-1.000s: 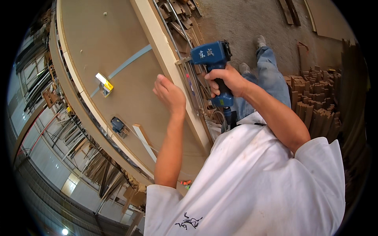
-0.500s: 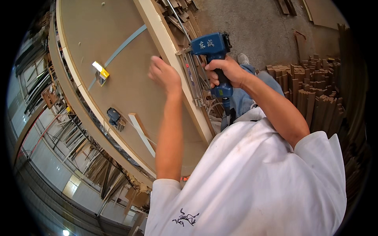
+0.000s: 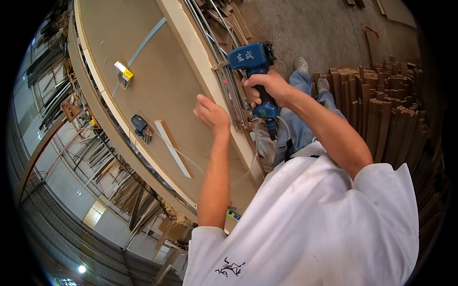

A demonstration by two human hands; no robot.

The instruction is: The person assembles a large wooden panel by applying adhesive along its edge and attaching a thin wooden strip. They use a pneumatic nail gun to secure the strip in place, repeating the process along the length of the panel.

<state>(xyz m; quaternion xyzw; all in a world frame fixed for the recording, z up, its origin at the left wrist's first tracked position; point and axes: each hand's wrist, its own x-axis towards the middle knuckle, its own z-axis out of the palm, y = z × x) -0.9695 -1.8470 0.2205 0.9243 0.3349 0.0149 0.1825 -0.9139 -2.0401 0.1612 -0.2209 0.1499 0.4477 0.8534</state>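
Observation:
My right hand (image 3: 269, 90) is wrapped around the black grip of a blue nail gun (image 3: 248, 56). The gun's narrow metal magazine lies alongside the pale edge rail (image 3: 183, 52) of a large brown panel (image 3: 157, 66). My left hand (image 3: 212, 114) hovers at that rail, a short way left of the gun. Its fingers are curled in, and whatever they may hold is hidden.
On the panel are a yellow-and-white box (image 3: 124, 71), a small dark blue tool (image 3: 139, 125), a white-edged strip (image 3: 171, 148) and a pale blue band (image 3: 145, 40). Stacked wood strips (image 3: 381, 95) stand right. A thin hose (image 3: 257, 143) hangs below the gun.
My left hand, blurred before, has come closer to the panel's near rail. The nail gun stays in my right hand, slightly shifted. The whole view has tilted a little.

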